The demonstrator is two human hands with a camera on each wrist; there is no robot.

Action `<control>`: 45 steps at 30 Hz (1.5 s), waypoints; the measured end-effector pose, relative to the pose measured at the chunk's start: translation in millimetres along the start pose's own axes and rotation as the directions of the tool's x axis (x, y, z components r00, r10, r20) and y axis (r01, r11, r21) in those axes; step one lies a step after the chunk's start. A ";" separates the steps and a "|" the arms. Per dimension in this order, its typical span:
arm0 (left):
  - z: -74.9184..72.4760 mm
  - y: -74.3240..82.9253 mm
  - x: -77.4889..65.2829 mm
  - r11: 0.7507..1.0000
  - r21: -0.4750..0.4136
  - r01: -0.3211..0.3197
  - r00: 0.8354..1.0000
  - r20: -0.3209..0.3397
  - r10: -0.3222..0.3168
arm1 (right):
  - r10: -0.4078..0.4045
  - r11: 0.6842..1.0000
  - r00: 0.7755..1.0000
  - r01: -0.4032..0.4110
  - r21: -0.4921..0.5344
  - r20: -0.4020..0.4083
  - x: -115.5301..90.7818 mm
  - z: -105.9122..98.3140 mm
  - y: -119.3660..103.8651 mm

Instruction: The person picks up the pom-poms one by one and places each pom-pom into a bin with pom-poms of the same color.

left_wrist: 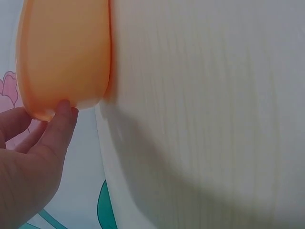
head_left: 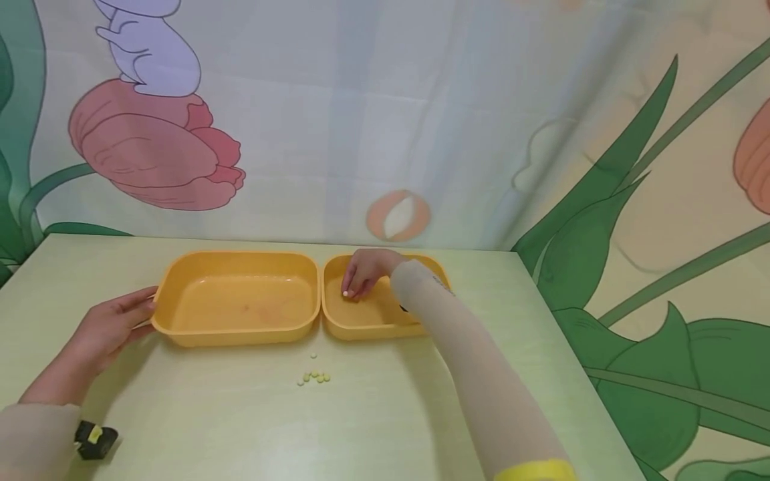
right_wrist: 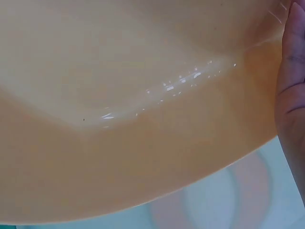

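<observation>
My left hand point(head_left: 114, 327) touches the outer left end of a larger orange-yellow tray point(head_left: 240, 339). In the left wrist view, the fingertips point(left_wrist: 62, 107) lie fairly straight against the outside of its rounded end. Reaching over a smaller tray point(head_left: 369, 332) of the same colour, my right hand point(head_left: 367, 270) points its fingers down inside it. A small pale round piece point(head_left: 345, 294) shows pinched at the fingertips. The right wrist view has only the edge of that hand point(right_wrist: 293, 95) beside the tray's inner wall point(right_wrist: 167, 157).
Several small pale-yellow round pieces point(head_left: 315, 375) lie on the light table point(head_left: 240, 414) in front of the trays, which stand side by side. A black object point(head_left: 96, 441) shows by the left sleeve. A printed curtain point(head_left: 289, 133) hangs behind the table.
</observation>
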State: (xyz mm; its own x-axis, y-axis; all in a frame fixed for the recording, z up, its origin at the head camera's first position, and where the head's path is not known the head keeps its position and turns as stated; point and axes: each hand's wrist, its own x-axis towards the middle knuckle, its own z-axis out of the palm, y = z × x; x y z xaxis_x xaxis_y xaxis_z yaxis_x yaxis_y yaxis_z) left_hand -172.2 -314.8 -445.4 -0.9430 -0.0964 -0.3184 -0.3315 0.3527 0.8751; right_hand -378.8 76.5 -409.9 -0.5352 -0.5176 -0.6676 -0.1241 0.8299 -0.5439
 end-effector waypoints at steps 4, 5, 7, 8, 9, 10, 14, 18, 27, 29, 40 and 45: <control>0.0 -1.1 0.5 1.000 -0.009 -0.008 1.000 0.002 0.008 | 0.017 1.000 1.000 -0.016 -0.004 0.019 -0.2 3.7 -4.9; -0.1 -1.5 0.6 1.000 -0.011 -0.009 1.000 0.001 0.009 | 0.019 1.000 1.000 -0.019 -0.005 0.023 -0.2 4.5 -6.1; -0.1 -2.3 1.0 1.000 -0.022 -0.019 1.000 0.003 0.019 | 0.022 1.000 0.999 -0.022 -0.008 0.033 0.4 5.8 -7.7; -0.1 -2.5 1.2 0.999 -0.028 -0.020 1.000 0.004 0.020 | 0.023 1.000 0.999 -0.022 -0.007 0.037 1.0 6.4 -7.8; 0.0 -2.7 1.5 0.999 -0.035 -0.024 1.000 0.005 0.024 | 0.025 1.000 0.999 -0.025 -0.007 0.041 1.5 6.9 -7.9; 0.1 -3.0 1.9 0.999 -0.040 -0.025 1.000 0.006 0.026 | 0.028 1.000 0.999 -0.028 -0.006 0.044 2.2 7.4 -7.8; -0.7 -3.7 2.8 0.998 -0.053 -0.034 0.999 0.012 0.035 | 0.027 1.000 0.998 -0.026 -0.007 0.050 5.5 9.0 -6.4; -1.7 -3.9 3.2 0.998 -0.056 -0.040 0.999 0.011 0.041 | 0.014 0.999 0.999 -0.013 -0.030 0.043 8.0 9.8 -5.7; -1.9 -3.8 3.3 0.998 -0.049 -0.028 1.000 0.006 0.029 | 0.006 1.000 0.999 -0.005 -0.028 0.032 11.6 8.9 -2.5; -1.3 -3.9 3.4 0.998 -0.052 -0.028 1.000 0.007 0.029 | 0.012 1.000 0.999 -0.012 -0.013 0.033 12.8 8.3 -0.6; -0.9 -3.6 3.0 0.998 -0.054 -0.033 0.999 0.009 0.033 | 0.012 1.000 0.999 -0.012 -0.012 0.040 -0.4 5.1 -6.0; -0.1 -4.8 3.9 0.998 -0.052 -0.025 1.000 -0.003 0.025 | 0.003 0.999 1.000 -0.001 -0.046 0.026 -12.7 3.2 -11.8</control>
State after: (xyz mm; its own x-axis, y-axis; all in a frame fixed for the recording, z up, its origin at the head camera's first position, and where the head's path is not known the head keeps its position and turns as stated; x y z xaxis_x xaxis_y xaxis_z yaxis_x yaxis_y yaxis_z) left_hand -174.3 -317.0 -450.9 -0.9512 -0.0903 -0.2950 -0.3084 0.3064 0.9006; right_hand -367.8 72.6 -396.7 -0.5133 -0.5207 -0.6822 -0.1620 0.8394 -0.5188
